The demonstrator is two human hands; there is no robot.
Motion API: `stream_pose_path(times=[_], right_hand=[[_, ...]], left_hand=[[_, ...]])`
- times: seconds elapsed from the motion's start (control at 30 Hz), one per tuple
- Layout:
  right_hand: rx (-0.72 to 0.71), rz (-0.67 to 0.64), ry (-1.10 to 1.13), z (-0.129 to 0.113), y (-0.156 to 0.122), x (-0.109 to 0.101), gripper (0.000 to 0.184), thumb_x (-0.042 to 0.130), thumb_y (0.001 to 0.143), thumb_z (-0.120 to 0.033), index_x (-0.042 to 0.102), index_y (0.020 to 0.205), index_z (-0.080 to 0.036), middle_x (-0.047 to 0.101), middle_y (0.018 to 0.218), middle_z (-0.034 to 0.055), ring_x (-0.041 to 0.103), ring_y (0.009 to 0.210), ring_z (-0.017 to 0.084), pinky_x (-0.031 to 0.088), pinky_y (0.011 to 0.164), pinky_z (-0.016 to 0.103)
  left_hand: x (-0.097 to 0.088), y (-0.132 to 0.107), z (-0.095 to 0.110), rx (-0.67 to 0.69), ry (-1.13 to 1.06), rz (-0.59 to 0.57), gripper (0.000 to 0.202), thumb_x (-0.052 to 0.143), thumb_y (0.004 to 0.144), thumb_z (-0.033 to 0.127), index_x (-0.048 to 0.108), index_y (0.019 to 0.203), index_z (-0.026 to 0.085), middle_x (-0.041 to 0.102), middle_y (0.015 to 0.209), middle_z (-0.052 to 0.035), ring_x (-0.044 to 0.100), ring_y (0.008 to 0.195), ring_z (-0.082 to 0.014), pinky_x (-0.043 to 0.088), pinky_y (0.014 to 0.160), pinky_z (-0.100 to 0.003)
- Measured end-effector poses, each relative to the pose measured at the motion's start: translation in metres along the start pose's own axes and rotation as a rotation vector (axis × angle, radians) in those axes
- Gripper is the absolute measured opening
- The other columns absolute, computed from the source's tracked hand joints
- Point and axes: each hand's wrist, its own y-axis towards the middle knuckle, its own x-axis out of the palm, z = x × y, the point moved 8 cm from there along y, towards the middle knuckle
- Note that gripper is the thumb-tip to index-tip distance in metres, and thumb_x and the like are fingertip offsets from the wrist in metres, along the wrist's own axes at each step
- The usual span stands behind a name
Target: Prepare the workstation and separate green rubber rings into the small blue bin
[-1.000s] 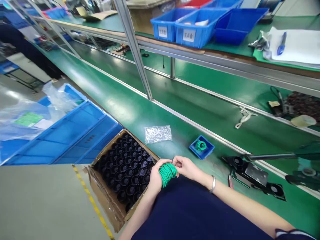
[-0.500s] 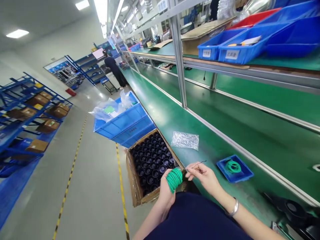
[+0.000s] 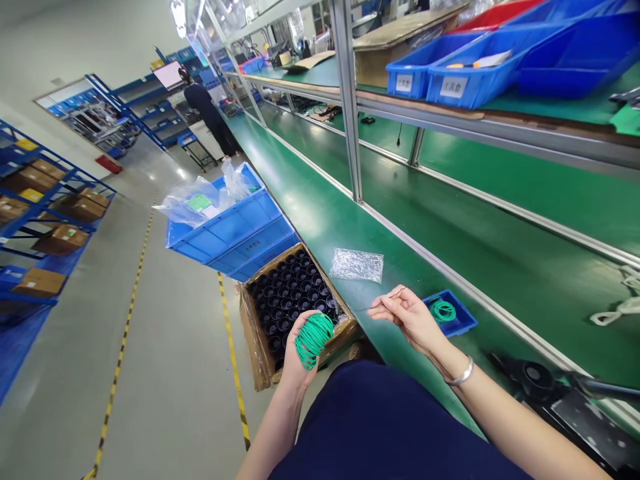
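My left hand (image 3: 299,347) is closed around a coil of green wire (image 3: 315,339), held over the near edge of a cardboard box. In my right hand (image 3: 405,316), the fingertips pinch a thin dark twist tie (image 3: 397,292). Its thin tail stretches left toward the coil, though I cannot tell where it ends. Behind my right hand, a small blue tray (image 3: 464,321) on the bench holds another loose green coil (image 3: 442,309). A clear bubble-wrap pouch (image 3: 357,265) lies flat on the bench beyond both hands.
The cardboard box (image 3: 249,333) holds rows of black round parts. Behind it stands a large blue crate (image 3: 225,233) with plastic bags. The green bench (image 3: 310,200) runs away beneath a metal upright (image 3: 347,113). A black device (image 3: 540,380) sits near right. A person (image 3: 210,110) stands far off.
My hands have moved apart, the left with the green coil going left and the right lifting the twist tie away. The camera view has shifted a little.
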Motion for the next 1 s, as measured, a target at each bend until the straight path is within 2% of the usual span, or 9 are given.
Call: stream_pose_path(times=[0.13,0.27,0.37,0.47,0.57,0.73,0.83,0.9,1.0], right_hand=[[0.025,-0.083,-0.005,0.003,-0.003,0.004,0.026,0.073,0.086,-0.037,0.054,0.087,-0.019,0.075,0.092,0.0053,0.075,0.082,0.02,0.062,0.078,0.035],[-0.002,-0.091,-0.025,0.001,-0.006,-0.001,0.021,0.07,0.089,-0.034,0.055,0.089,-0.019,0.075,0.094,0.0051,0.075,0.084,0.02,0.062,0.079,0.035],[-0.002,-0.149,-0.042,0.001,-0.009,0.003,0.019,0.067,0.091,-0.033,0.054,0.09,-0.019,0.074,0.094,0.0056,0.075,0.083,0.02,0.062,0.08,0.037],[-0.001,-0.233,-0.049,0.002,-0.011,0.015,0.018,0.065,0.093,-0.033,0.054,0.091,-0.019,0.074,0.092,0.0057,0.075,0.083,0.021,0.062,0.079,0.038],[0.003,-0.286,-0.047,0.003,-0.01,0.026,0.019,0.065,0.093,-0.033,0.053,0.091,-0.018,0.074,0.091,0.0057,0.075,0.083,0.021,0.061,0.078,0.039],[0.038,-0.299,0.018,0.01,-0.012,0.038,0.021,0.068,0.09,-0.034,0.054,0.089,-0.018,0.074,0.091,0.0054,0.074,0.078,0.018,0.061,0.078,0.036],[0.089,-0.252,0.114,0.023,-0.015,0.041,0.022,0.071,0.088,-0.033,0.055,0.087,-0.018,0.074,0.094,0.0046,0.073,0.078,0.015,0.06,0.077,0.032],[0.126,-0.201,0.184,0.035,-0.017,0.04,0.022,0.074,0.085,-0.032,0.057,0.087,-0.018,0.074,0.098,0.0035,0.072,0.082,0.014,0.059,0.078,0.03],[0.214,-0.123,0.254,0.057,-0.021,0.036,0.023,0.077,0.082,-0.032,0.06,0.085,-0.018,0.072,0.089,0.0003,0.069,0.079,0.012,0.057,0.079,0.029]], left_hand=[[0.01,-0.002,0.017,0.001,0.079,-0.092,0.023,0.073,0.075,0.024,0.072,0.097,0.017,0.068,0.087,-0.0027,0.063,0.075,-0.0149,0.057,0.077,-0.035],[0.017,-0.005,0.041,0.017,0.123,-0.156,0.02,0.073,0.077,0.022,0.071,0.096,0.018,0.067,0.084,-0.0016,0.064,0.073,-0.015,0.059,0.076,-0.036],[0.024,-0.006,0.053,-0.019,0.218,-0.235,0.019,0.071,0.079,0.021,0.071,0.097,0.018,0.069,0.086,-0.0031,0.066,0.074,-0.0171,0.06,0.076,-0.039],[0.036,-0.005,0.053,-0.122,0.363,-0.337,0.022,0.07,0.08,0.021,0.071,0.1,0.016,0.071,0.088,-0.0063,0.068,0.077,-0.02,0.059,0.076,-0.038],[0.05,-0.006,0.047,-0.248,0.482,-0.434,0.024,0.071,0.079,0.022,0.072,0.101,0.013,0.073,0.094,-0.0096,0.069,0.081,-0.0209,0.057,0.074,-0.033],[0.074,-0.014,0.035,-0.371,0.578,-0.57,0.033,0.075,0.077,0.027,0.072,0.105,0.012,0.074,0.098,-0.0127,0.069,0.086,-0.0213,0.055,0.078,-0.032],[0.078,-0.014,0.026,-0.348,0.599,-0.563,0.039,0.082,0.07,0.028,0.071,0.104,0.012,0.073,0.094,-0.012,0.067,0.081,-0.0198,0.055,0.077,-0.033],[0.074,-0.011,0.018,-0.355,0.591,-0.483,0.043,0.085,0.065,0.027,0.069,0.102,0.012,0.072,0.088,-0.0102,0.067,0.075,-0.0198,0.055,0.072,-0.035],[0.064,-0.008,0.01,-0.37,0.538,-0.352,0.043,0.08,0.062,0.018,0.067,0.103,0.014,0.07,0.087,-0.0074,0.066,0.074,-0.0207,0.054,0.069,-0.036]])
